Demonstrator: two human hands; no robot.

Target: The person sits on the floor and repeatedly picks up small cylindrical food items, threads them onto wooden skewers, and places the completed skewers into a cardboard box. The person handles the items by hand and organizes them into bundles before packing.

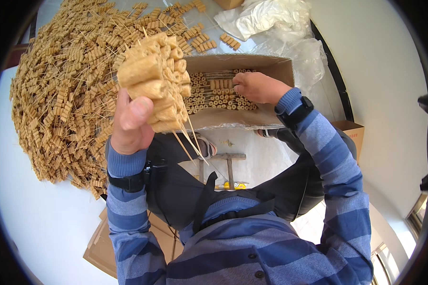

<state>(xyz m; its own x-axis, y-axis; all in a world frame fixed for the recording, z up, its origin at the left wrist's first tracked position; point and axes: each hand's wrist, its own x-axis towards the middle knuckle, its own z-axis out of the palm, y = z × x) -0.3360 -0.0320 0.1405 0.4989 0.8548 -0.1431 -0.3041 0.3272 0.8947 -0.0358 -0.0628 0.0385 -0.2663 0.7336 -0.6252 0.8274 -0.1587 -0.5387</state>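
My left hand (134,121) is closed round a thick bundle of skewers (152,80) threaded with tan, hollow rolls, raised left of the box. Thin bare stick ends poke out below the bundle, and a few at its top. Inside the open cardboard box (271,121), my right hand (261,88) has its fingers pinched at the right end of a skewer of rolls (221,84). Its fingertips are partly hidden. Rows of packed skewers (223,101) lie in the box, many with their round roll ends facing up.
A huge heap of skewered rolls (66,95) covers the left side of the table. Several loose skewers (230,41) lie behind the box. Crumpled clear plastic (266,19) is at the back right. Cardboard boxes stand at the right (349,130) and lower left (104,242).
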